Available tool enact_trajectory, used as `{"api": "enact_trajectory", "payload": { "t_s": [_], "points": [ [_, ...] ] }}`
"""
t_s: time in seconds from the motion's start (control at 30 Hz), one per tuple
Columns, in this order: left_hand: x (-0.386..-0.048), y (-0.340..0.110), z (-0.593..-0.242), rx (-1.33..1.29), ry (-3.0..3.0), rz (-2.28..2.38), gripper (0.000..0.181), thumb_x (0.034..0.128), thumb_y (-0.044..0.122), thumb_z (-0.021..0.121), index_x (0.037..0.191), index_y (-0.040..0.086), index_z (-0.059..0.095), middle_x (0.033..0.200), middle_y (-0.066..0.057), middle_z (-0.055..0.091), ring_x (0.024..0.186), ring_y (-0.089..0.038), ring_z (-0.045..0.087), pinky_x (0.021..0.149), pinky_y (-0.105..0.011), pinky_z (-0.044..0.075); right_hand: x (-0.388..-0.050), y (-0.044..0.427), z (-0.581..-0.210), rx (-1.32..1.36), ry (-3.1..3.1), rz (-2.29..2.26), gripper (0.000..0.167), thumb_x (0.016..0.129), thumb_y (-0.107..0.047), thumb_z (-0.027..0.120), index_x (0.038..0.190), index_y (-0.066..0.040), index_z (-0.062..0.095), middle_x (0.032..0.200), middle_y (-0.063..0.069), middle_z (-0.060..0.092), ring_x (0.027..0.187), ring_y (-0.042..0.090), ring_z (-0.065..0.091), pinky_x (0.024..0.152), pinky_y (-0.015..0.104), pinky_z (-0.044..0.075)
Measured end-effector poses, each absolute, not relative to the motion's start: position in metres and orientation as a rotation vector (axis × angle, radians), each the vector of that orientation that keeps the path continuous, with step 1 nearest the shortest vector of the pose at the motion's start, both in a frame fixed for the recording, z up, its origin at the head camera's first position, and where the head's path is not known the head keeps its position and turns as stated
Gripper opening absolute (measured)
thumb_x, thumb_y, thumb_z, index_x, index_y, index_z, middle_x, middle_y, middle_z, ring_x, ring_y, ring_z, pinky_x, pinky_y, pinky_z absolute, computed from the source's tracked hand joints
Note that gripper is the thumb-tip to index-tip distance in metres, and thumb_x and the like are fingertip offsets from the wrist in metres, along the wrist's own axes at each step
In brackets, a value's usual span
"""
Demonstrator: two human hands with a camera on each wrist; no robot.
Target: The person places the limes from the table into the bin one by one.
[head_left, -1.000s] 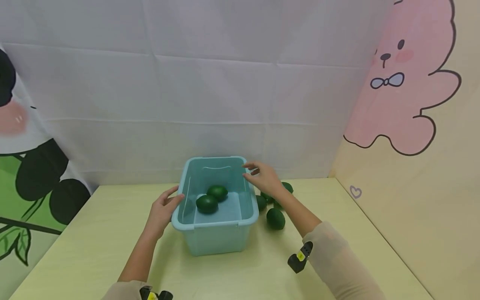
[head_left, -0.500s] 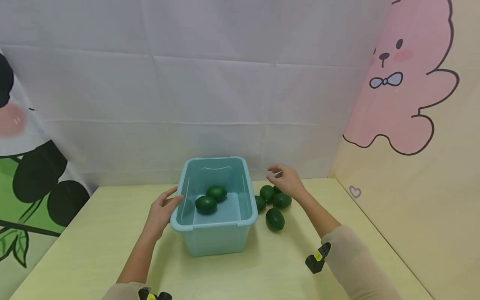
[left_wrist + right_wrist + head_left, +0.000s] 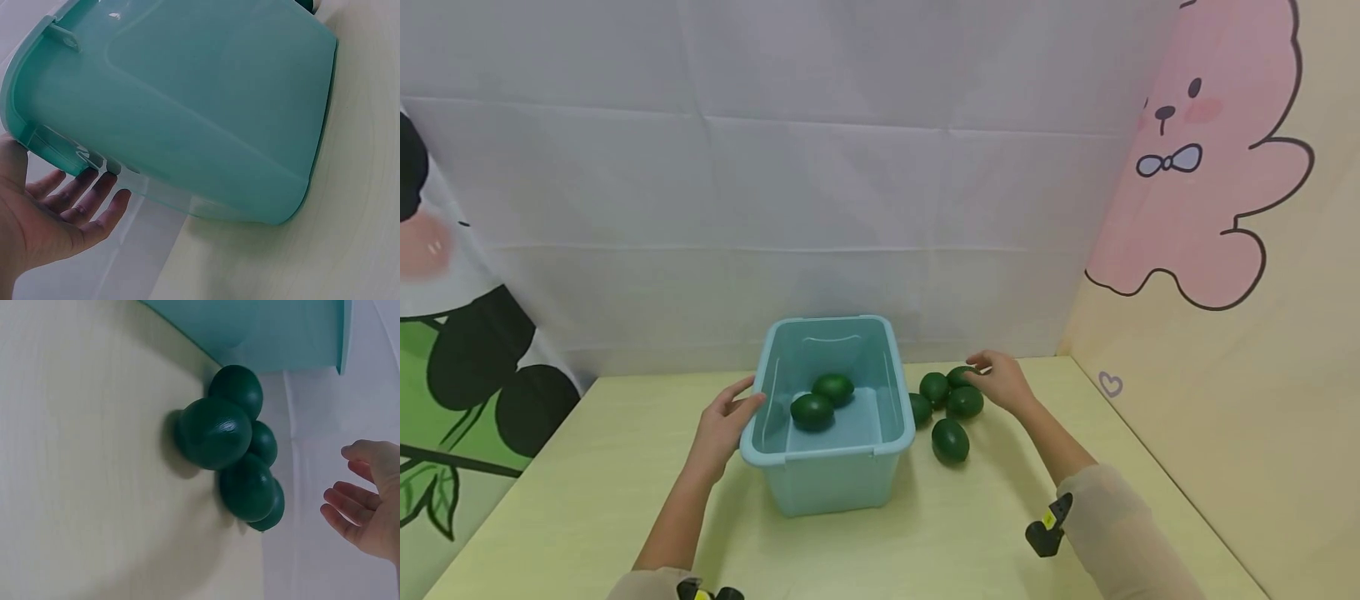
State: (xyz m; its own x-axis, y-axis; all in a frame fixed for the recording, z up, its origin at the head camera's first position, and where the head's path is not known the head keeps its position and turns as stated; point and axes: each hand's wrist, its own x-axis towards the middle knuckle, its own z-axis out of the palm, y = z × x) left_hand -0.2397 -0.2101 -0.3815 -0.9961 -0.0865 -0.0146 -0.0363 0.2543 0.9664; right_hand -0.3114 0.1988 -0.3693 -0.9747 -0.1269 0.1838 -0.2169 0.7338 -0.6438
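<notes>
A light blue-green plastic bin (image 3: 831, 483) stands on the table, and two dark green avocados (image 3: 812, 412) lie inside it. My left hand (image 3: 722, 429) holds the bin's left rim, its thumb over the edge and its fingers along the outer side, as the left wrist view also shows (image 3: 69, 215). To the right of the bin lies a cluster of several avocados (image 3: 951, 442). My right hand (image 3: 1002, 382) is over the farthest avocado (image 3: 961, 377), fingers extended and loosely bent. In the right wrist view the hand (image 3: 372, 500) appears apart from the cluster, holding nothing.
The pale yellow table (image 3: 587, 500) runs back to a white cloth backdrop (image 3: 820, 183). A cream wall (image 3: 1195, 392) with a pink bear drawing borders the right side. Black wrist cameras (image 3: 1049, 527) sit at both cuffs.
My right hand has moved from above the bin's right rim rightward and down to the far avocado of the cluster. The left hand, bin and avocados have stayed in place.
</notes>
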Motion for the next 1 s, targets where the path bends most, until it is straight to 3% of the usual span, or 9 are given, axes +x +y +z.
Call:
{"api": "enact_trajectory", "payload": {
  "t_s": [0.2, 0.53, 1.0],
  "points": [
    [-0.24, -0.21, -0.383, 0.139, -2.454, -1.886, 0.063, 0.0927, 0.047, 0.052, 0.145, 0.017, 0.034, 0.136, -0.021, 0.049, 0.105, -0.021, 0.061, 0.078, -0.028, 0.053, -0.312, 0.206, -0.389, 0.255, -2.852, 1.026, 0.031, 0.09, -0.02, 0.059, 0.114, 0.0, 0.061, 0.114, 0.021, 0.062, 0.102, 0.036, 0.06, 0.075, 0.04, 0.053],
    [-0.237, -0.209, -0.381, 0.096, -2.428, -1.916, 0.063, 0.0933, 0.045, 0.052, 0.146, 0.016, 0.033, 0.138, -0.023, 0.047, 0.108, -0.025, 0.061, 0.075, -0.024, 0.053, -0.314, 0.209, -0.413, 0.186, -2.895, 0.995, 0.035, 0.09, -0.018, 0.06, 0.118, 0.002, 0.058, 0.121, 0.026, 0.057, 0.108, 0.041, 0.055, 0.088, 0.05, 0.047],
    [-0.24, -0.211, -0.383, 0.105, -2.425, -1.945, 0.062, 0.0941, 0.043, 0.052, 0.147, 0.016, 0.031, 0.139, -0.023, 0.045, 0.102, -0.016, 0.062, 0.074, -0.023, 0.053, -0.317, 0.205, -0.434, 0.098, -2.904, 1.072, 0.054, 0.087, -0.018, 0.065, 0.132, 0.003, 0.045, 0.133, 0.031, 0.045, 0.122, 0.047, 0.042, 0.098, 0.056, 0.038]
  ]
}}
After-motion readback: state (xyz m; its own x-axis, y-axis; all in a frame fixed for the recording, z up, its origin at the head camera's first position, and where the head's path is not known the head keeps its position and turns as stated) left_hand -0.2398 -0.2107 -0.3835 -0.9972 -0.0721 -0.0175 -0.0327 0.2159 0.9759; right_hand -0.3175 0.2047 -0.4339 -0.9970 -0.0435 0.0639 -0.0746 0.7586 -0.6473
